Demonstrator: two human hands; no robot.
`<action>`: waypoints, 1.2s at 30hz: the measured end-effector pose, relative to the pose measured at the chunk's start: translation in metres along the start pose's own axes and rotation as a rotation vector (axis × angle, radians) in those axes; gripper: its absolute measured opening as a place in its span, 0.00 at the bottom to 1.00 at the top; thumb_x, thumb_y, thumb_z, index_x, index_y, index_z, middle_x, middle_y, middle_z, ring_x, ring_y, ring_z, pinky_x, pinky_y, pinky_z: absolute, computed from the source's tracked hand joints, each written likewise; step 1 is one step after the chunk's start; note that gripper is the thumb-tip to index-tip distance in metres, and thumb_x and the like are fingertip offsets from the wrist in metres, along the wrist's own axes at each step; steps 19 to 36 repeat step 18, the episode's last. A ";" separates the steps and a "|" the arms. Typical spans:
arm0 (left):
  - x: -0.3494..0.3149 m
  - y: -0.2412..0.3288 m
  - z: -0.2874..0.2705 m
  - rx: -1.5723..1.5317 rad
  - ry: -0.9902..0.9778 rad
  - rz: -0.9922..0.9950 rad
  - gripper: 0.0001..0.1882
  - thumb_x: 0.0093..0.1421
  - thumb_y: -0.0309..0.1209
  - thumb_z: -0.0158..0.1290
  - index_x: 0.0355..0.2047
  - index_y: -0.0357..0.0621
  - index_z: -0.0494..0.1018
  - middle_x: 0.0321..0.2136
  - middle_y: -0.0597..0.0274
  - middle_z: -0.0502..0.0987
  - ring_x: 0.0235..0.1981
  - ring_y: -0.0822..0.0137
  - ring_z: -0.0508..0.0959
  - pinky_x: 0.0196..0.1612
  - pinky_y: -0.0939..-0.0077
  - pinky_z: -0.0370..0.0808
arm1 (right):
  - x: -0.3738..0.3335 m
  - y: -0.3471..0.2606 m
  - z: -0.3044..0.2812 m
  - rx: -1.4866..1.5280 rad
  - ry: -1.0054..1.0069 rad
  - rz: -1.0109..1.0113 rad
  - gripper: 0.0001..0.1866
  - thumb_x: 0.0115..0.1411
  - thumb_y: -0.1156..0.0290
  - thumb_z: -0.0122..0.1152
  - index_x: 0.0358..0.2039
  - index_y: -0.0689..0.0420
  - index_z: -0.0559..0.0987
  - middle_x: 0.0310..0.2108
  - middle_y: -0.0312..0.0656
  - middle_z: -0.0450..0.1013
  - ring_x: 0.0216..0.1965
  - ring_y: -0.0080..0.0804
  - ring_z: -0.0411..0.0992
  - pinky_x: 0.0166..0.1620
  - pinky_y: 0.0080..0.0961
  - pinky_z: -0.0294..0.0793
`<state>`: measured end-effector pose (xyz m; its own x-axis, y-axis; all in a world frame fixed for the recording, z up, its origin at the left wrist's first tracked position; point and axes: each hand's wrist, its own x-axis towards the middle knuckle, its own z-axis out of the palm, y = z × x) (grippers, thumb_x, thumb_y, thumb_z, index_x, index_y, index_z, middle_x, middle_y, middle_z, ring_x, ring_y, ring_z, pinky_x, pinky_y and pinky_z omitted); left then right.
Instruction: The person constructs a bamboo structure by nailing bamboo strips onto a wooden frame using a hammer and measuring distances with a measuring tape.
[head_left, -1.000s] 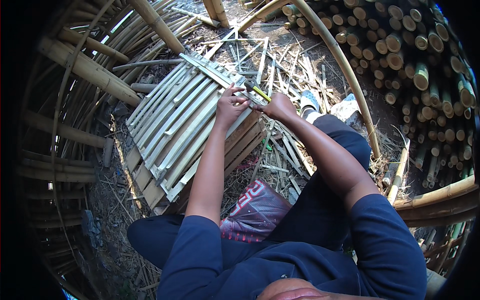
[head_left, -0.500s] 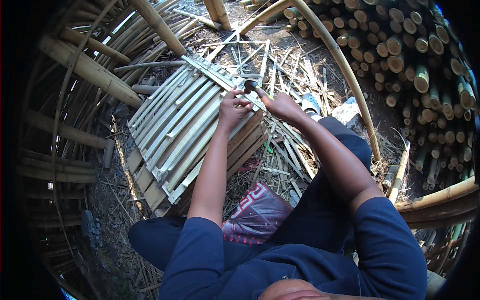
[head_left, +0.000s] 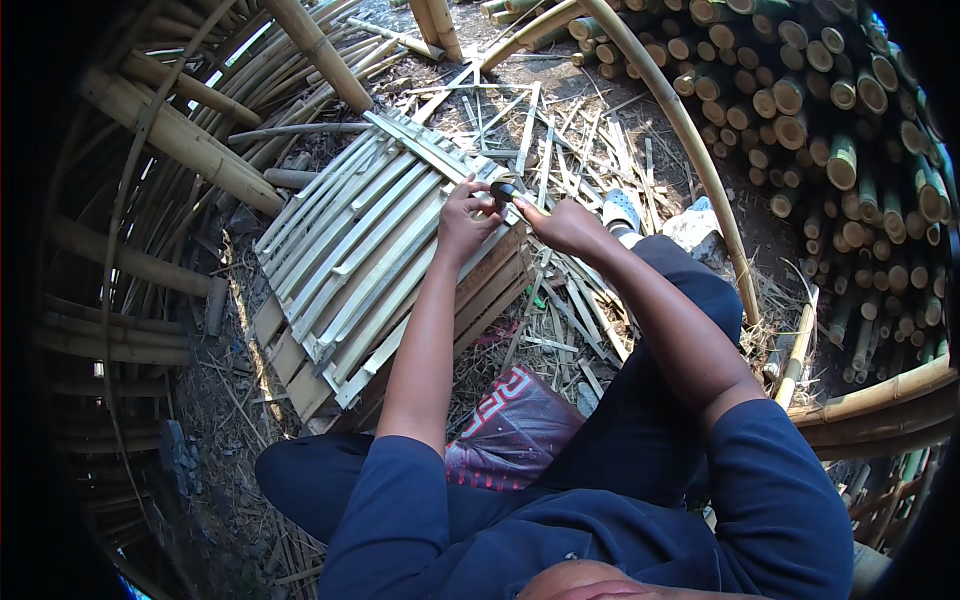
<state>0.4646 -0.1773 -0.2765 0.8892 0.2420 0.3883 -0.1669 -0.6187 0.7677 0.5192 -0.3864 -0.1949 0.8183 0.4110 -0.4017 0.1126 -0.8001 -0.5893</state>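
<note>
A slatted bamboo panel (head_left: 375,240) of split strips rests on a wooden box-like stand (head_left: 495,280) in front of me. At the panel's right end my left hand (head_left: 466,220) is closed with its fingers pinched together; what they hold, if anything, is too small to make out. My right hand (head_left: 570,228) grips a hammer by its handle. The dark hammer head (head_left: 503,191) is right beside my left fingertips, over the end of a cross strip (head_left: 420,145). Whether the head touches the strip cannot be seen.
Split bamboo offcuts (head_left: 590,300) litter the ground to the right of the stand. A big stack of cut bamboo poles (head_left: 790,95) rises at the far right, behind a curved pole (head_left: 690,130). Bamboo framing (head_left: 180,150) stands at the left. A printed cloth (head_left: 515,430) lies between my legs.
The hammer head has come down slightly toward the panel's edge, and my right hand has shifted a little down with it. My left hand stays in place.
</note>
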 end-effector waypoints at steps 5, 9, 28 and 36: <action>-0.001 0.000 -0.003 0.093 0.036 0.099 0.06 0.48 0.30 0.70 0.24 0.44 0.83 0.58 0.57 0.76 0.74 0.46 0.57 0.72 0.48 0.58 | -0.005 -0.007 -0.006 -0.018 -0.061 0.033 0.51 0.64 0.27 0.49 0.41 0.75 0.83 0.38 0.64 0.81 0.45 0.56 0.82 0.47 0.46 0.79; -0.003 0.005 -0.003 0.193 0.058 0.159 0.05 0.48 0.31 0.69 0.23 0.47 0.83 0.59 0.62 0.77 0.76 0.46 0.53 0.76 0.39 0.42 | -0.005 -0.006 -0.007 -0.027 -0.065 0.026 0.51 0.63 0.27 0.49 0.42 0.75 0.83 0.39 0.65 0.81 0.45 0.56 0.82 0.48 0.46 0.79; -0.002 -0.007 -0.002 0.225 -0.016 0.193 0.08 0.50 0.39 0.69 0.27 0.53 0.86 0.61 0.66 0.76 0.77 0.48 0.49 0.72 0.24 0.27 | -0.006 -0.007 -0.009 -0.051 -0.069 0.018 0.52 0.63 0.26 0.47 0.45 0.76 0.82 0.43 0.66 0.80 0.50 0.57 0.80 0.52 0.46 0.78; -0.002 -0.007 -0.002 0.225 -0.016 0.193 0.08 0.50 0.39 0.69 0.27 0.53 0.86 0.61 0.66 0.76 0.77 0.48 0.49 0.72 0.24 0.27 | -0.006 -0.007 -0.009 -0.051 -0.069 0.018 0.52 0.63 0.26 0.47 0.45 0.76 0.82 0.43 0.66 0.80 0.50 0.57 0.80 0.52 0.46 0.78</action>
